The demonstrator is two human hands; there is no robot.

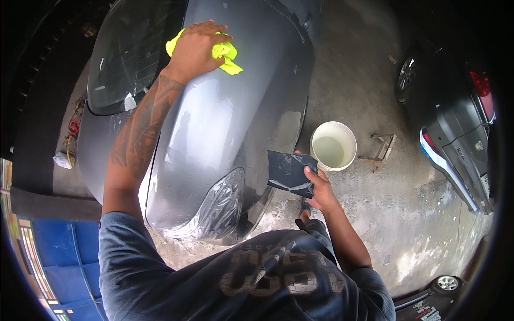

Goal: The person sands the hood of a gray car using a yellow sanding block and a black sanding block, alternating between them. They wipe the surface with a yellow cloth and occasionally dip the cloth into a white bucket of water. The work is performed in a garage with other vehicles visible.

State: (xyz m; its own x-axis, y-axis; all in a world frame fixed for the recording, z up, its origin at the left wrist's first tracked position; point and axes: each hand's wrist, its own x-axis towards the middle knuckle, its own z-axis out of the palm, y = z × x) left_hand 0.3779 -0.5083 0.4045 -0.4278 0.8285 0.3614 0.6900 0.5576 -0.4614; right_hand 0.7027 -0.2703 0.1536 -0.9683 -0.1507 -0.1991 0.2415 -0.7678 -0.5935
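My left hand is closed on a bright yellow cloth, pressing it against the rear side panel of a grey car. The cloth bunches out on both sides of my fingers. Lower down, near my body, my right hand grips a dark sheet of sandpaper by its right edge, thumb on top. Pale wet-looking smears mark the sheet's face. It is held in front of the car's side, next to a bucket. Clear plastic film covers the car's tail light area.
A white bucket with cloudy liquid stands on the concrete floor right of the car. Beside it lies a small metal frame. A dark car is parked at the right, and part of another vehicle shows at the lower right.
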